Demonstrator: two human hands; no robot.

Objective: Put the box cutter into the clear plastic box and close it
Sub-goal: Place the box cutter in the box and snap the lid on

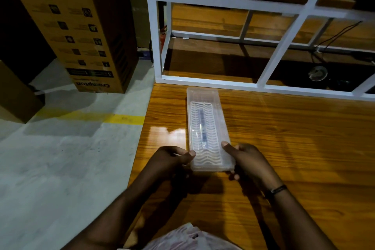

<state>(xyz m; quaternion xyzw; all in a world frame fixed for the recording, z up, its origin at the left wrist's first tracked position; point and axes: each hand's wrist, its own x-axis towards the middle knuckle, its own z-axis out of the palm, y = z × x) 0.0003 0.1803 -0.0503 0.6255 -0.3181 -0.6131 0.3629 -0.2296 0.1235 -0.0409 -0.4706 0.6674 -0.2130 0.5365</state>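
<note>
A long clear plastic box (220, 119) lies lengthwise on the wooden table (284, 148), its lid with a wavy white pattern resting on top. Through the lid the dark, slim box cutter (203, 126) shows inside, lying along the box. My left hand (172, 159) grips the near left corner of the box, thumb on the lid. My right hand (246, 158) holds the near right corner, thumb pressed on the lid edge, fingers under the end.
A white metal frame (211, 83) with wooden shelves stands right behind the box. The table's left edge (140, 148) drops to a grey floor with a yellow line. A tall cardboard carton (81, 26) stands at the far left. Cables hang at the back right.
</note>
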